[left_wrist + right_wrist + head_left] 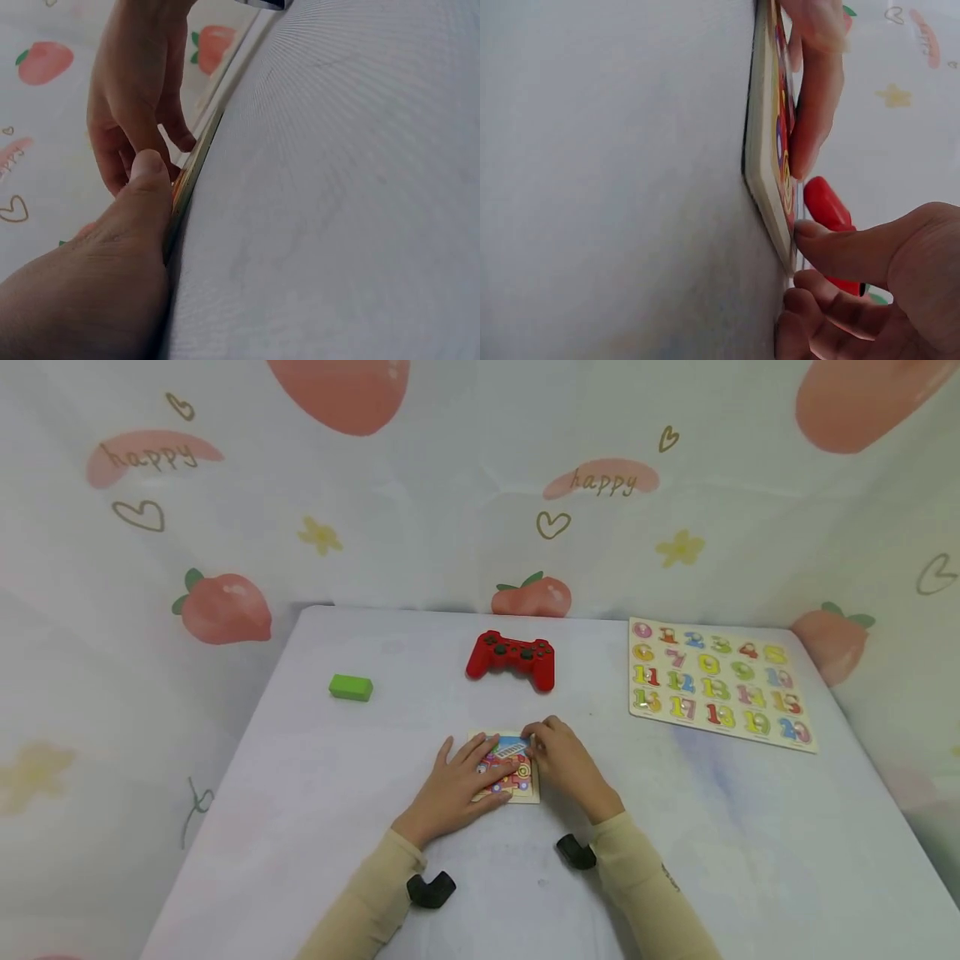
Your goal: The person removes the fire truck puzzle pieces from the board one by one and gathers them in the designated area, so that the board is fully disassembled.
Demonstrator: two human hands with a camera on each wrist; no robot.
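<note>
White counter (780,843) carries a flat puzzle (513,782), probably light, stiff and best held by its edges, under the spread, ungripping left hand (453,792), while the right hand (568,764) pinches its far corner.

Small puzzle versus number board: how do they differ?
The small puzzle shows a red vehicle; the number board shows rows of coloured numerals. The small puzzle is far smaller than the number board. The left hand rests on the small puzzle and the right hand touches its corner, while neither touches the number board. Both have pale borders.
</note>
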